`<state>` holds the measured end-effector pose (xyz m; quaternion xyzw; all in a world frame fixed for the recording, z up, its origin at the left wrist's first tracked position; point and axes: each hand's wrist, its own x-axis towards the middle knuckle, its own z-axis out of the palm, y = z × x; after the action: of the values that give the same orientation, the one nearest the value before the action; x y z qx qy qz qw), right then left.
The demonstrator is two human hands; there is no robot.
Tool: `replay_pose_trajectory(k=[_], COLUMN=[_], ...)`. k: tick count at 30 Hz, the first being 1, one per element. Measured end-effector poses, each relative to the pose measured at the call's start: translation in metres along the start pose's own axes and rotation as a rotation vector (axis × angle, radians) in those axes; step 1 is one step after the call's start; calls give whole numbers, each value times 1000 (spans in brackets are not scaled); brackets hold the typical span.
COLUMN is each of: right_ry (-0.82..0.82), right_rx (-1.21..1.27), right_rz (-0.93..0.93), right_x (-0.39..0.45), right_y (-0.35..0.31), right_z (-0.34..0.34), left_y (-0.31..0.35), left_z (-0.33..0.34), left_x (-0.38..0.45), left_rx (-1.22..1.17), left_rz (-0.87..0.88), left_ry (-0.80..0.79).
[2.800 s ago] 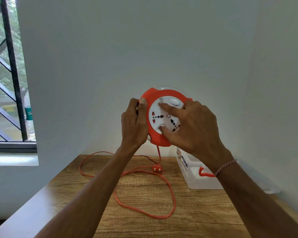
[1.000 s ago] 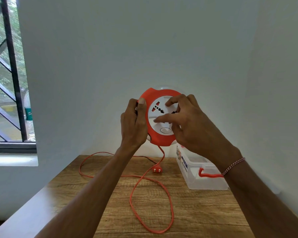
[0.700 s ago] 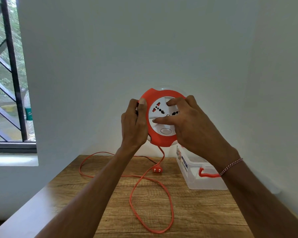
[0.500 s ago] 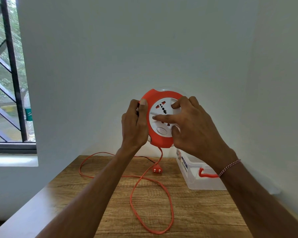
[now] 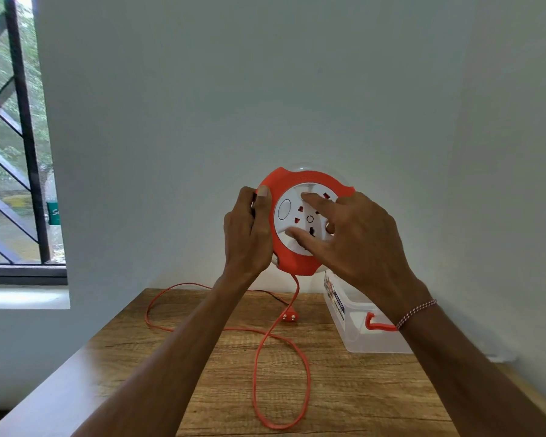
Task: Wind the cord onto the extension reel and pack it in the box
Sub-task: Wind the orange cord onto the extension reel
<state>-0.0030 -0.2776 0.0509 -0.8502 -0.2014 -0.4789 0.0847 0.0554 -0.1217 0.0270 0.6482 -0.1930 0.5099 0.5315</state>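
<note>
Since a moment ago the white socket dial (image 5: 300, 219) has turned, its oval button swinging from the bottom to the left, and the orange cord (image 5: 279, 367) loop on the wooden table (image 5: 344, 389) has drawn in, so winding is advancing (much cord is still out). The left hand (image 5: 246, 231) grips the rim of the smooth round orange reel (image 5: 292, 263), held up above the table. The right hand (image 5: 356, 244) presses spread fingertips on the dial, with the clear plastic box (image 5: 360, 335) waiting below it.
</note>
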Motion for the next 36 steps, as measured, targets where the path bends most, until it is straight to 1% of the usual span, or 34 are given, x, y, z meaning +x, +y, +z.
replay_pose_trajectory(k=[2, 4, 5, 7, 10, 11, 13, 19, 25, 33, 36], right_ry=[62, 141, 144, 61, -142, -185, -206, -201, -97, 40, 33], right_rx=[16, 15, 15, 9, -52, -76, -113, -205, -129, -49, -26], right_rz=[-72, -192, -249, -295, -241, -228, -224, -190, -136, -16, 27], right_x=[0, -1, 0, 1, 2, 1, 1, 2, -4, -5, -3], right_y=[2, 4, 5, 6, 3, 2, 0, -2, 0, 3, 3], right_z=[-2, -3, -3, -4, -5, -5, -5, -4, -1, 7, 7], left_y=[0, 0, 0, 1, 1, 1, 1, 0, 1, 2, 2], left_z=[-1, -1, -1, -1, -1, -1, -1, -1, 0, -1, -2], left_x=[0, 1, 1, 0, 0, 0, 0, 0, 0, 0, 0], left_rx=[0, -5, -8, -13, -15, -16, -15, 0, 2, -28, -24], left_rz=[5, 10, 11, 10, 7, 10, 13, 24, 26, 17, 13], left_ry=[1, 4, 5, 8, 12, 12, 7, 2, -6, -8, -4])
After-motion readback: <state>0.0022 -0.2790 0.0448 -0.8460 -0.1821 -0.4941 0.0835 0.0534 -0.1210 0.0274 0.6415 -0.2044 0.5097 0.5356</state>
